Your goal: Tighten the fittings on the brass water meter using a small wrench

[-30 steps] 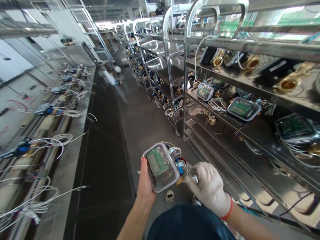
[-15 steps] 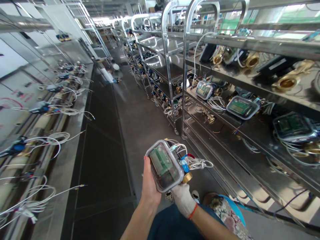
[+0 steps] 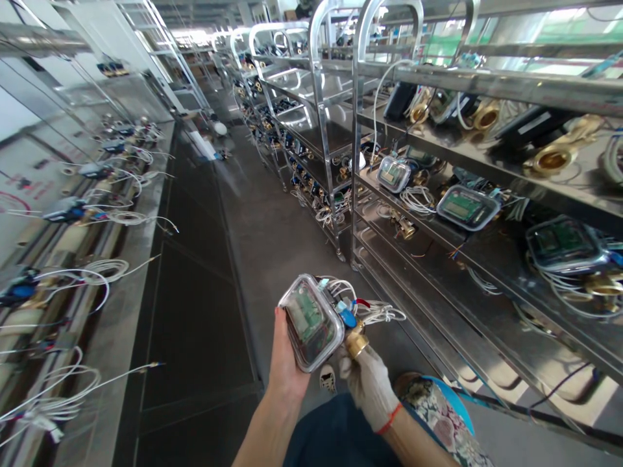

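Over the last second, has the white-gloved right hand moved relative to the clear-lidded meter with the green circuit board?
Yes. The gloved right hand dropped from beside the meter to under its brass fitting.

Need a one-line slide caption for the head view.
Bare left hand and gloved right hand hold a clear-cased meter beside steel racks.

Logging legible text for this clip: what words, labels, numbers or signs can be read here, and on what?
None can be read.
Meter in the left hand: green board under a clear lid, any print too small.
Black units on the top shelf: pale labels, blurred.
Left wall: red marks, blurred, illegible.
Meters on the rack shelf: displays show nothing readable.
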`<action>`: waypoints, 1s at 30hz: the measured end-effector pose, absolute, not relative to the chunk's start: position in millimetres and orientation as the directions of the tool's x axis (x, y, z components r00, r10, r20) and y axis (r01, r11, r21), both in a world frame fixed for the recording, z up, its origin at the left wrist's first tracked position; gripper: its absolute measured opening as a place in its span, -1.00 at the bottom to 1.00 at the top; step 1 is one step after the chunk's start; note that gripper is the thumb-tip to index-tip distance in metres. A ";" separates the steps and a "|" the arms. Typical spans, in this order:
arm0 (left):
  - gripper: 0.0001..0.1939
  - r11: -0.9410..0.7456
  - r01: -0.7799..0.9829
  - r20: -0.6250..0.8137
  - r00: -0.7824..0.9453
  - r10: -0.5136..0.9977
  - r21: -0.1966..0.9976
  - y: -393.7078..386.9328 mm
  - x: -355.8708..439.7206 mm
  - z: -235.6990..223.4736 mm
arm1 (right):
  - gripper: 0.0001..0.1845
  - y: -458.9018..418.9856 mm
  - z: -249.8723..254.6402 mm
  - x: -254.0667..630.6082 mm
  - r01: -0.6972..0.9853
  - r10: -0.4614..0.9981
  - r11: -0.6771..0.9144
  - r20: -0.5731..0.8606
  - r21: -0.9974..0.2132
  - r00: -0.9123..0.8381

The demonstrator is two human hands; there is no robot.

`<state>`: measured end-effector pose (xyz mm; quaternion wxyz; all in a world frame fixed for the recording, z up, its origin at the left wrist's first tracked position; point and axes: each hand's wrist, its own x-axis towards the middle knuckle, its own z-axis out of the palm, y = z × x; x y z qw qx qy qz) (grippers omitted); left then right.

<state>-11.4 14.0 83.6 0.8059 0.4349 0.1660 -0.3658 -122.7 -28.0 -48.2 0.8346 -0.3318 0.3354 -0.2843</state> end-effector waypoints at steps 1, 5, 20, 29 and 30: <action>-0.61 0.358 0.731 -0.597 0.681 -0.424 0.581 16.3 -7.7 84.2 | -0.64 -37.8 -47.7 -136.6 0.222 -0.675 0.649 -0.416 -0.728 0.609; -0.64 0.388 0.715 -0.597 0.699 -0.393 0.582 27.7 12.0 83.9 | -0.66 -83.3 -38.4 -195.5 0.114 -0.592 0.730 -0.541 -0.674 0.597; -0.68 0.211 0.899 -0.667 0.428 -0.610 0.384 37.5 30.0 87.9 | -0.79 -154.2 21.2 -192.1 0.035 -0.272 0.725 -0.239 -0.688 0.932; -0.63 0.229 0.910 -0.694 0.412 -0.590 0.345 31.7 22.2 100.7 | -0.80 -157.6 16.7 -190.1 0.032 -0.233 0.722 -0.199 -0.691 0.952; -0.63 0.239 0.905 -0.697 0.423 -0.579 0.352 31.3 22.2 101.4 | -0.80 -155.5 16.4 -189.1 0.035 -0.239 0.723 -0.203 -0.690 0.949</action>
